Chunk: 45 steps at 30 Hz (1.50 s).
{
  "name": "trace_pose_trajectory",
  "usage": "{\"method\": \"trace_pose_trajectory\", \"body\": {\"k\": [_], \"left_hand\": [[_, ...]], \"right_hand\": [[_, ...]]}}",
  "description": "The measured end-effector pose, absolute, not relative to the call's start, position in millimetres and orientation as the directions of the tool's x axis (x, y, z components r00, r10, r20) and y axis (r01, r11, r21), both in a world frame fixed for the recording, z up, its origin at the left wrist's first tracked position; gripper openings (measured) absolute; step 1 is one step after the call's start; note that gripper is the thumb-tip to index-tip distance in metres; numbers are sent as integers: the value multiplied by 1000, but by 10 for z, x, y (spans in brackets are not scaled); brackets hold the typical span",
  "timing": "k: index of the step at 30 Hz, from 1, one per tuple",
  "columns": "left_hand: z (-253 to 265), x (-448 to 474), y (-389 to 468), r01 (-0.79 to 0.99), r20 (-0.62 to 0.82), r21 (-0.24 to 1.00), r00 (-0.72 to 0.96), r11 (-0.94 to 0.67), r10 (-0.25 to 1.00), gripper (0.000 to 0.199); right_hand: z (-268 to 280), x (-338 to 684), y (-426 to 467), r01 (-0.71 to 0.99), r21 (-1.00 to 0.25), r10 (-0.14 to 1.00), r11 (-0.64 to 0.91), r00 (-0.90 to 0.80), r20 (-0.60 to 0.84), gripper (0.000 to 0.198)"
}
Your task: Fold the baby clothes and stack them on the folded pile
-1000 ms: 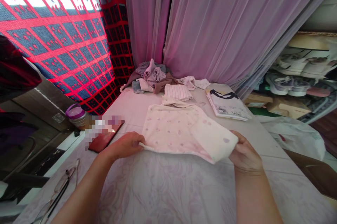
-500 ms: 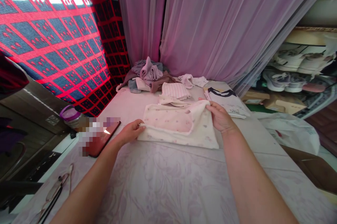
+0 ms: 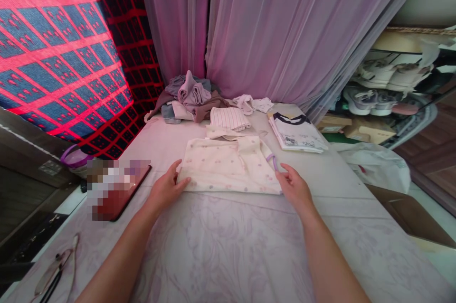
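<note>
Spotted cream garment lies folded flat between two hands

The cream garment (image 3: 213,165), scattered with small pinkish and purplish spots, lies folded on a pale floral cloth (image 3: 221,246), with a curve of purple trim (image 3: 272,160) at its right side. The left hand (image 3: 166,189) is at the near left corner, thumb and fingers parted rather than clenched, the thumb over the garment's edge. The right hand (image 3: 294,186) is at the opposite side, fingers loosely bent by the trim — whether they pinch the fabric, I cannot tell.

Just beyond the garment lies a striped cloth (image 3: 230,118), and behind that, to the left, a rumpled heap of clothes (image 3: 192,96) in mauve, brown and grey. A neat stack of shirts (image 3: 297,134), the top one white with a dark neckband, lies farther back on the right. Near the left forearm is a flat red object (image 3: 124,194) with a dark edge, partly pixelated; eyeglasses (image 3: 53,272) lie closer to the camera. Purple curtains (image 3: 267,32) hang at the far end, and shoes (image 3: 370,101) sit on shelving at the right — above some cardboard boxes (image 3: 370,129).
</note>
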State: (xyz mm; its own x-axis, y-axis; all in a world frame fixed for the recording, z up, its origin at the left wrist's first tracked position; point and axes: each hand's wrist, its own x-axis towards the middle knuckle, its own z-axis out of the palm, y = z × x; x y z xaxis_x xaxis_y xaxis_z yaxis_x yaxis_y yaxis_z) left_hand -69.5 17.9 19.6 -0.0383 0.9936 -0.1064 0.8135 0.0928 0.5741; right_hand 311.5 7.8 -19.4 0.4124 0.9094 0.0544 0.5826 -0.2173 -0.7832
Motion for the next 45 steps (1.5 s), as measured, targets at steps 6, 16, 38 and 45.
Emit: {"method": "trace_pose_trajectory", "body": {"k": [6, 16, 38, 45], "left_hand": [[174, -657, 69, 880, -60, 457, -112, 127, 992, 58], [166, -608, 87, 938, 1, 324, -132, 125, 991, 51], [122, -605, 85, 954, 19, 274, -130, 120, 991, 50], [84, -506, 22, 960, 404, 200, 100, -195, 909, 40]], "right_hand": [[-226, 2978, -70, 800, -576, 881, -170, 385, 274, 46], [-216, 3162, -98, 600, -783, 782, -165, 564, 267, 49], [-283, 3225, -160, 902, -423, 921, -88, 235, 310, 30], [-77, 2946, -252, 951, -279, 814, 134, 55, 579, 25]]}}
